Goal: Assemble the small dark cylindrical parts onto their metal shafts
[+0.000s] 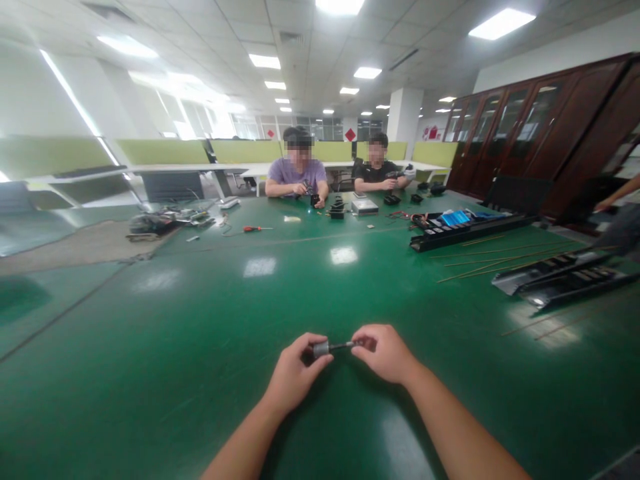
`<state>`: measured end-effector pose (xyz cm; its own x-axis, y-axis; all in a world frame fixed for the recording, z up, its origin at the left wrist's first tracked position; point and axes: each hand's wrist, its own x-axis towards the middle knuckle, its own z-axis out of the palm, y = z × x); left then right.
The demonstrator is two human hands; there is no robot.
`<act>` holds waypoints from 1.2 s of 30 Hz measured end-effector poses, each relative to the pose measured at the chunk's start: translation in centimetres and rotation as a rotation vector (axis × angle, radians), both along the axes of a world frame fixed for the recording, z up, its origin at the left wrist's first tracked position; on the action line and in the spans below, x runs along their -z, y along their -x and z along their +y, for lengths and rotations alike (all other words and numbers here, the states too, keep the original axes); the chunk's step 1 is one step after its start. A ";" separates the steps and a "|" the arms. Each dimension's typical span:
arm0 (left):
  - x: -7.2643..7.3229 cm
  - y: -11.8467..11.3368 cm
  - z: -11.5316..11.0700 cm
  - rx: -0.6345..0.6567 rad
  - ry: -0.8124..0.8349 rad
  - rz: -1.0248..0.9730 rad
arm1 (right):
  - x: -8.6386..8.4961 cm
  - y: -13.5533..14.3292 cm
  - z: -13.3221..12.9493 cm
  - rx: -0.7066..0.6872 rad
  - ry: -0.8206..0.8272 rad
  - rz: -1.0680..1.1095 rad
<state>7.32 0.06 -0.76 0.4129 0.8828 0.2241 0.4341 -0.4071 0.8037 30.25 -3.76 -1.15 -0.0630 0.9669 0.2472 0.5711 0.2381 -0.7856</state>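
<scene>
Between the thumb and fingers of my left hand (296, 375) is a small grey metal cylinder (321, 349), which looks like a small motor. A thin dark rod (342, 345) runs from it to the right. My right hand (384, 353) is closed in a pinch on the far end of this rod, and its fingers partly hide a small piece there. Both hands hold the part level, low over the green table (225, 313). Whether rod and cylinder are one piece, I cannot tell.
Across the table sit two people (297, 170) handling dark parts. A red screwdriver (253, 229) and a cluttered pile (167, 221) lie at the far left. Black metal channels (465, 227) and thin brown rods (490, 267) lie on the right.
</scene>
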 end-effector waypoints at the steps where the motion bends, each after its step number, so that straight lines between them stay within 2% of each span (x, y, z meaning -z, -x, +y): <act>1: 0.0 0.0 0.0 0.000 0.001 -0.003 | 0.0 0.0 0.0 0.002 0.000 0.000; 8: 0.1 0.0 0.0 -0.011 0.019 -0.005 | -0.2 -0.2 -0.1 -0.006 -0.009 0.002; 14: -0.1 0.0 0.3 -0.055 0.065 -0.078 | -0.7 -2.0 0.1 -0.044 -0.007 0.093; 17: -0.2 0.0 0.6 -0.104 0.130 -0.191 | 0.0 -2.8 0.7 -0.033 0.016 0.260; 20: -0.2 0.1 1.0 -0.161 0.180 -0.285 | 1.3 -3.1 1.6 -0.098 0.118 0.490; 24: 0.1 0.6 1.7 -0.292 0.233 -0.454 | 2.7 -3.1 2.4 -0.129 0.162 0.549; 28: 0.4 1.4 2.2 -0.391 0.273 -0.616 | 3.2 -2.9 2.7 -0.124 0.176 0.545; 30: -0.1 2.1 2.4 -0.435 0.272 -0.667 | 3.3 -2.7 2.7 -0.112 0.177 0.525; 33: -2.0 4.1 2.0 -0.487 0.264 -0.672 | 3.6 -2.4 2.8 -0.090 0.173 0.477; 35: -3.7 6.7 1.1 -0.530 0.254 -0.581 | 3.7 -2.3 2.8 -0.077 0.166 0.439; 36: -4.5 8.4 0.5 -0.578 0.224 -0.434 | 3.7 -2.2 2.8 -0.073 0.162 0.421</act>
<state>-1.12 0.57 3.72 -0.2141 0.9755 0.0504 0.1547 -0.0171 0.9878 32.44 -0.99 -4.84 -0.0587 0.9920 0.1120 0.1801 0.1209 -0.9762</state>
